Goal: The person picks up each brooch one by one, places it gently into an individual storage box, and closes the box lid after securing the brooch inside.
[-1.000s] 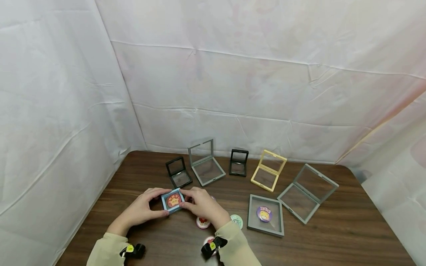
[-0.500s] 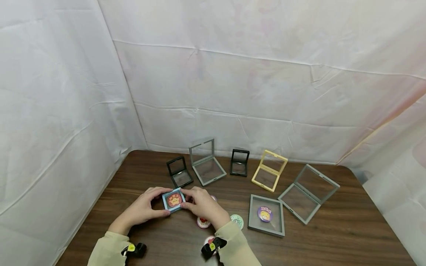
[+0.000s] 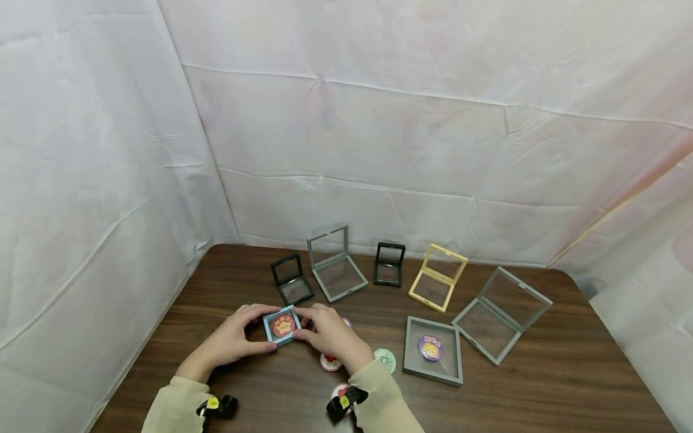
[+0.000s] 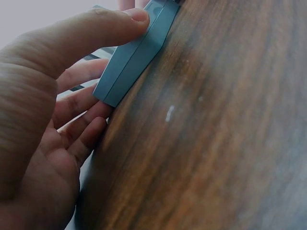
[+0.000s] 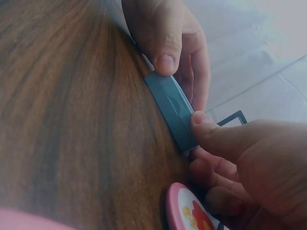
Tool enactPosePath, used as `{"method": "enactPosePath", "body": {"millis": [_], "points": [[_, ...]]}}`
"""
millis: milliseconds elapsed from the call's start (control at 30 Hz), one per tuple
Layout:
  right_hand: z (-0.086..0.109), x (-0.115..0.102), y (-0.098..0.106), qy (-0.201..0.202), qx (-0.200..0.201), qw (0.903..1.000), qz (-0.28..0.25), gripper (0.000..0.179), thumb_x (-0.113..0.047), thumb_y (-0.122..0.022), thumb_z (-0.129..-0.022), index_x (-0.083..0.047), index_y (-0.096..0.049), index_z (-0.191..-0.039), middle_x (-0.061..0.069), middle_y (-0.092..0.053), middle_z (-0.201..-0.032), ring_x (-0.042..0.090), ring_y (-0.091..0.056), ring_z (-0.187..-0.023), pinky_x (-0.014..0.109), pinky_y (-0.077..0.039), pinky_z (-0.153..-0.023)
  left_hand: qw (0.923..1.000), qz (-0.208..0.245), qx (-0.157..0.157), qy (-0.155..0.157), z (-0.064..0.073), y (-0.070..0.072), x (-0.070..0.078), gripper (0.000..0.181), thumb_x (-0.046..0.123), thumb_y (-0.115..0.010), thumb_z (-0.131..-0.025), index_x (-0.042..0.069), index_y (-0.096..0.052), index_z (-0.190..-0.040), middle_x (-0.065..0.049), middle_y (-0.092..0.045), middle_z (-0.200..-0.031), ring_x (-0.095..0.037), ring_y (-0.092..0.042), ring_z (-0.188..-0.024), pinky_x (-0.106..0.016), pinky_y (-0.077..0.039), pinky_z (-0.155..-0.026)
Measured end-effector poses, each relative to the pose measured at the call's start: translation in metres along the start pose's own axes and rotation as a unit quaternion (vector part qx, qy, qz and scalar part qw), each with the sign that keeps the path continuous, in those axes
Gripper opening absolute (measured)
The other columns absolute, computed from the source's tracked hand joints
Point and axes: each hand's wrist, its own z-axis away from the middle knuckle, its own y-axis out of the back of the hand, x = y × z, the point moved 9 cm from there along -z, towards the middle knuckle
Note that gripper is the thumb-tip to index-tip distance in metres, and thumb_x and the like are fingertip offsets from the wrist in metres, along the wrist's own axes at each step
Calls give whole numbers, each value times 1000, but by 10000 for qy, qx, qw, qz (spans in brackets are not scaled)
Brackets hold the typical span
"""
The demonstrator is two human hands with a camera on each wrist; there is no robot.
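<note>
Between my two hands lies a small light-blue display frame (image 3: 287,341), its two halves pressed together, as the side seam shows in both wrist views. A round red badge (image 3: 283,325) with a yellow star-like figure shows through its clear window. My left hand (image 3: 234,338) grips the left side, thumb at the near corner and fingers at the far one. My right hand (image 3: 331,332) pinches the right side, its thumb (image 5: 204,125) on the near edge. The frame's lower edge touches or nearly touches the wooden table (image 4: 206,143).
Behind stand opened frames: black (image 3: 295,290), grey (image 3: 340,278), another black (image 3: 387,275), yellow (image 3: 431,291) and large grey (image 3: 489,331). A grey frame (image 3: 460,361) at right holds a purple badge (image 3: 430,348). Near my right forearm lie a green badge (image 3: 385,360) and a pink-rimmed badge (image 3: 329,362).
Both hands keep their hold on the blue frame with hardly any movement. The view has shifted very slightly; the other frames and badges stay in place.
</note>
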Motion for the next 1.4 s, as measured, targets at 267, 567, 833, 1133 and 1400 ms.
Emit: {"method": "enactPosePath", "body": {"millis": [267, 567, 833, 1133, 1400], "points": [[0, 1, -1, -36, -31, 10000, -6, 53, -32, -78, -104, -15, -66, -153, -5, -69, -104, 5, -59, -95, 26, -51, -87, 10000, -26, 28, -8, 0, 0, 0, 70, 46, -95, -86, 26, -67, -147, 12, -68, -138, -11, -56, -119, -38, -51, -100], [0, 1, -2, -33, -74, 10000, 56, 53, -32, -77, -105, -15, -65, -154, -4, -68, -106, 5, -58, -95, 25, -51, -88, 10000, -64, 17, 26, -1, 0, 2, 71, 47, -95, -86, 25, -67, -148, 11, -68, -139, -12, -57, -120, -39, -51, -100], [2, -1, -2, -2, -115, 9997, 206, 54, -33, -74, -107, -15, -63, -156, -4, -68, -109, 4, -59, -97, 25, -52, -89, 9999, -128, 48, 65, -1, 0, 3, 72, 46, -96, -85, 24, -67, -147, 9, -68, -138, -14, -57, -119, -40, -52, -99], [2, 0, -3, 42, -119, 9997, 204, 53, -31, -74, -107, -12, -63, -156, -5, -67, -107, 3, -58, -94, 23, -52, -87, 9993, -335, -26, 148, -3, -2, 5, 73, 51, -95, -85, 24, -67, -146, 11, -67, -138, -16, -58, -123, -47, -53, -101], [2, -1, -2, 80, -60, 9998, 167, 52, -30, -74, -107, -11, -63, -155, -4, -67, -107, 4, -59, -94, 23, -52, -86, 9988, -452, -27, 174, -4, -1, 9, 73, 51, -94, -85, 21, -67, -146, 7, -68, -137, -20, -60, -124, -52, -53, -101]]}}
